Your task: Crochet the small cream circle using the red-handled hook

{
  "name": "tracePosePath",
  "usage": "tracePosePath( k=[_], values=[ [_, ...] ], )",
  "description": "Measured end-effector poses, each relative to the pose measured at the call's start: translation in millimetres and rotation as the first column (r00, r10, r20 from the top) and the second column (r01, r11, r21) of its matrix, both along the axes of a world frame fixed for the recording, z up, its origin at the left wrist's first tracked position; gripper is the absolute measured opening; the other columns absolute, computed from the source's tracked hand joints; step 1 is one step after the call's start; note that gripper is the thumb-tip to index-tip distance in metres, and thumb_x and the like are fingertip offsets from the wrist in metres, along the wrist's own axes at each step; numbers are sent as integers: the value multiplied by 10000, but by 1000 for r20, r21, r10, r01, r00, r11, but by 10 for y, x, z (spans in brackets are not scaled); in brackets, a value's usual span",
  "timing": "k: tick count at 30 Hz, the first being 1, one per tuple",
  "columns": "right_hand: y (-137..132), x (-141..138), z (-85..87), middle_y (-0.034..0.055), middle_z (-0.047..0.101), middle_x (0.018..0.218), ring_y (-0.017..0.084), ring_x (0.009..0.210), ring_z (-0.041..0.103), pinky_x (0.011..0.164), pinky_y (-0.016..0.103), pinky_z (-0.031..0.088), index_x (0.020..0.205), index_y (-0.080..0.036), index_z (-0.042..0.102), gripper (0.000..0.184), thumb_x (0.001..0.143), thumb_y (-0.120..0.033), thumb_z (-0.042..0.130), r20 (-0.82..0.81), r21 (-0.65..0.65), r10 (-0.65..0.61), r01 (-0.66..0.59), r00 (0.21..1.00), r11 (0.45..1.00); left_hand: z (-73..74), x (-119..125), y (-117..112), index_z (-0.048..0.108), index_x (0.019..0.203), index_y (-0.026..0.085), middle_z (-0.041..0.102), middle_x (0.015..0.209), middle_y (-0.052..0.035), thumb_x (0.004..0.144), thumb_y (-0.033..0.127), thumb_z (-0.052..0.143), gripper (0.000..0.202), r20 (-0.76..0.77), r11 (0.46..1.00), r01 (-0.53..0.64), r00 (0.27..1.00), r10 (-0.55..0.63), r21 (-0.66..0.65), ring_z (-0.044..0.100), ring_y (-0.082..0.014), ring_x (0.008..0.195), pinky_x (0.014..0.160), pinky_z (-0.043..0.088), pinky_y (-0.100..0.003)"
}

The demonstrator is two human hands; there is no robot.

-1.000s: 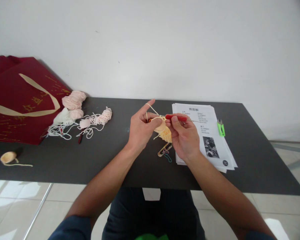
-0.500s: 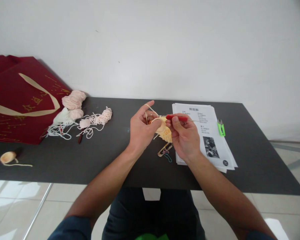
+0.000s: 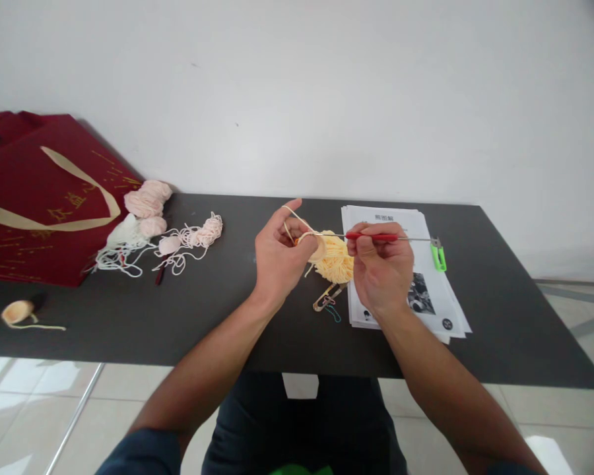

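My left hand (image 3: 283, 254) pinches a small cream crochet piece (image 3: 319, 251) between thumb and fingers. A strand of yarn (image 3: 297, 215) runs over its raised index finger. In my right hand (image 3: 382, 264) is a crochet hook (image 3: 373, 237) with a red handle, its thin metal shaft pointing left to the crochet piece. Whether the hook's tip sits in a loop is too small to tell. Behind the piece, between my hands, lies a ball of yellow yarn (image 3: 335, 260). Just below it are a large metal safety pin (image 3: 323, 298) and a small teal chain (image 3: 333, 313).
Printed sheets (image 3: 396, 323) lie under my right hand, with green thread snips (image 3: 439, 256) on their right edge. To the left stand a dark red bag (image 3: 24, 191), pink yarn (image 3: 146, 199), white yarn (image 3: 121, 241) and a loose pink tangle (image 3: 205, 232). A cream crocheted cup (image 3: 17, 312) sits far left.
My right hand has moved right with the crochet hook, away from my left hand, uncovering more of the yellow yarn ball. The left hand has hardly moved.
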State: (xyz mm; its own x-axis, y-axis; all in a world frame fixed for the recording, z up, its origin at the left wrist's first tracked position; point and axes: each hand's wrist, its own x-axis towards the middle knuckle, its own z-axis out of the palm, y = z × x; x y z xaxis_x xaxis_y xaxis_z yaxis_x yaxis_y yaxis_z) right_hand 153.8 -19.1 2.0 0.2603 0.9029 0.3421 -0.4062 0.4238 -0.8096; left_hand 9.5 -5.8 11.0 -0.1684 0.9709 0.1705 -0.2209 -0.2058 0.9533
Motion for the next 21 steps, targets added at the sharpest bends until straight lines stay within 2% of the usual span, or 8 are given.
tracePosePath(
  k=[6,13,21],
  values=[
    [4,25,-56,-18,751,870,94,644,624,585,251,497,876,-254,679,174,820,-269,843,92,36,-62,59,994,998,-22,-1,6,665,1277,202,648,782,50,703,108,723,585,-7,1000,-15,1000,15,12,587,-86,663,629,482,-218],
    [-22,-12,-109,-8,772,906,106,659,663,584,264,529,915,-263,708,149,840,-196,818,143,139,-145,125,979,982,-61,-5,9,675,1238,210,657,781,46,709,126,746,540,-2,999,-33,999,33,17,576,-86,641,593,470,-214],
    [-168,-118,-73,14,796,928,157,696,714,605,349,597,925,-297,752,139,869,-171,773,307,261,-330,254,893,931,-73,15,-17,685,1215,222,661,750,47,728,147,746,496,-20,996,-92,996,92,-1,594,-93,633,617,494,-217]
  ],
)
